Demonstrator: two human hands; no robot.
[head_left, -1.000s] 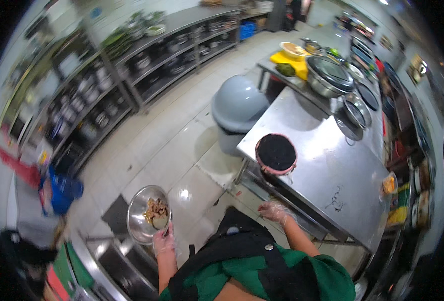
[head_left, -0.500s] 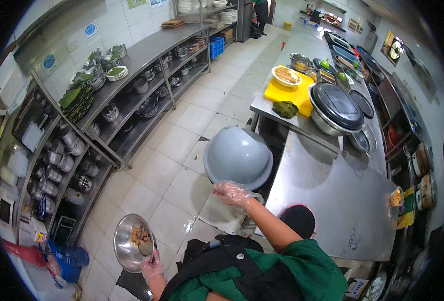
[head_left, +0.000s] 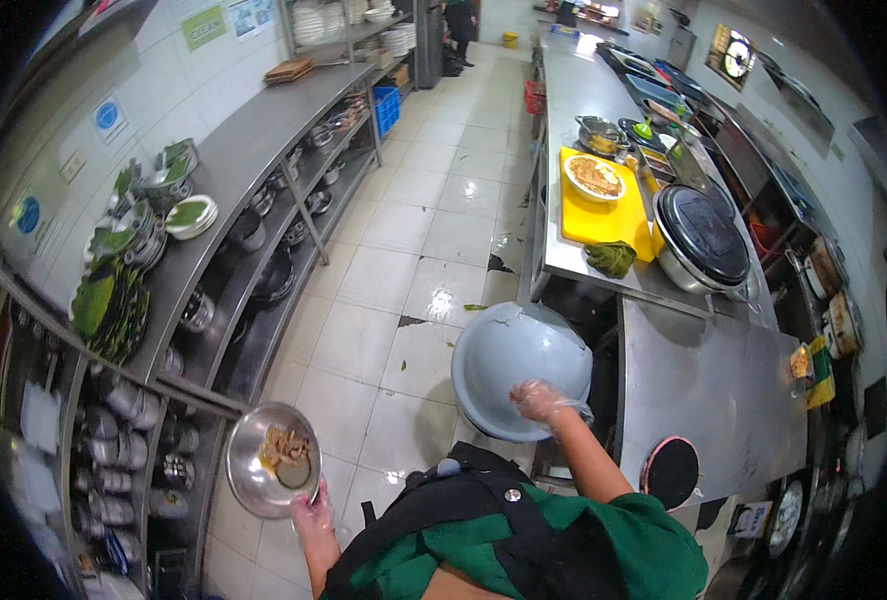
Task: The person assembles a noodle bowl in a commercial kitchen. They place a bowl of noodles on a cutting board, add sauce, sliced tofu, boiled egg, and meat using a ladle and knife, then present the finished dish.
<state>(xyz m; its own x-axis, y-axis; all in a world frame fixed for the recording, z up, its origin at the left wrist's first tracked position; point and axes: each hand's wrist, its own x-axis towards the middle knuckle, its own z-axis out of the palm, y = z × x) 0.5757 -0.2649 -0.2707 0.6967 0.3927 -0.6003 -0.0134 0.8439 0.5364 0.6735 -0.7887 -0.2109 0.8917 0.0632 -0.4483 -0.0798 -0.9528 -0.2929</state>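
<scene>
Steel counter (head_left: 703, 370): yellow cutting board (head_left: 603, 215), green cloth (head_left: 611, 258), lidded pot (head_left: 703, 240). Tiled floor (head_left: 413, 260): grey bin (head_left: 518, 368).

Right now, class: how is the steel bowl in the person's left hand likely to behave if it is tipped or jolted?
The steel bowl looks thin and shallow, so probably light. The left hand grips only its rim, so it may tilt easily. The food scraps and liquid inside would likely slide on the smooth metal.
</scene>
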